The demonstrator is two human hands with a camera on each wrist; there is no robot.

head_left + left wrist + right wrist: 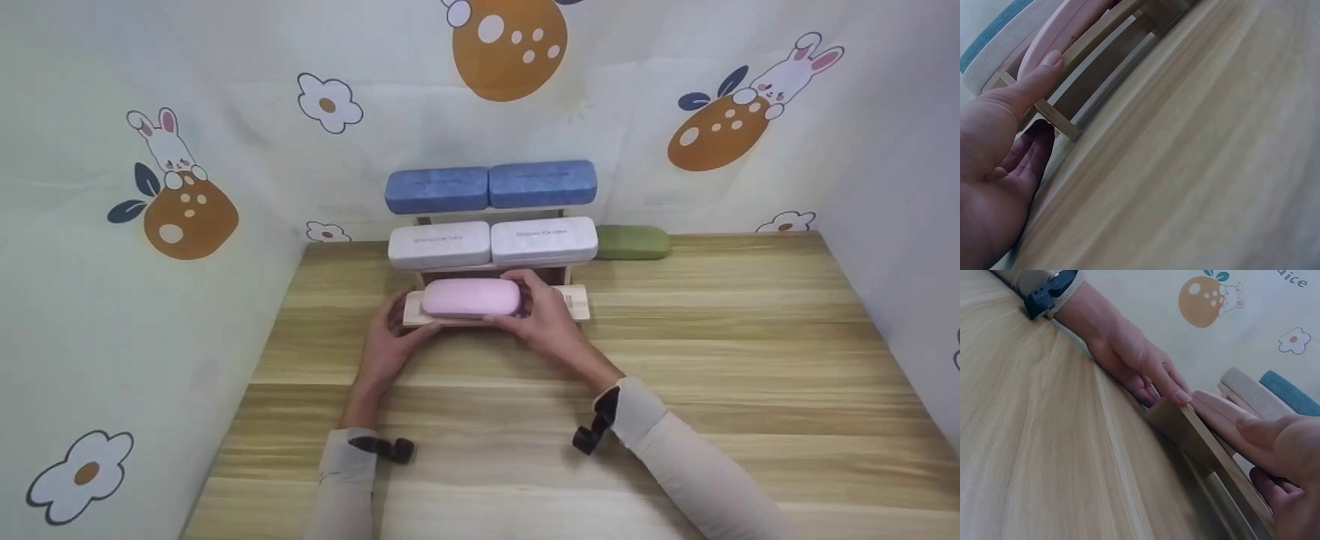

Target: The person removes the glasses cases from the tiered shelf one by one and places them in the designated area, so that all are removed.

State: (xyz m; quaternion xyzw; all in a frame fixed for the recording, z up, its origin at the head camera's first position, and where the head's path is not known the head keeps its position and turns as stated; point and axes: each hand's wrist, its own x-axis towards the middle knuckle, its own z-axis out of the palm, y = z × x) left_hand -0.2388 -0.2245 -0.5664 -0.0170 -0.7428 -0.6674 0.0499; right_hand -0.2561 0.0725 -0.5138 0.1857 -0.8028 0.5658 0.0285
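Note:
A pink glasses case (471, 297) lies lengthwise on the lowest step of a small wooden tiered rack (580, 301), left of its middle. My right hand (551, 319) grips the case's right end, thumb on the front side and fingers behind. At the rack's left end, my left hand (388, 345) holds the bottom step; its thumb (1044, 79) presses the front edge beside the case while the other fingers wrap around the end. Two white glasses cases (439, 245) sit side by side on the middle step, and two blue glasses cases (543, 184) on the top one.
A green glasses case (634, 242) rests at the back of the wood-grain table (712, 360), right of the rack. Pale printed walls (255, 135) with rabbits and flowers enclose the table at the back and sides. Dark wrist cameras (592, 431) are strapped at both cuffs.

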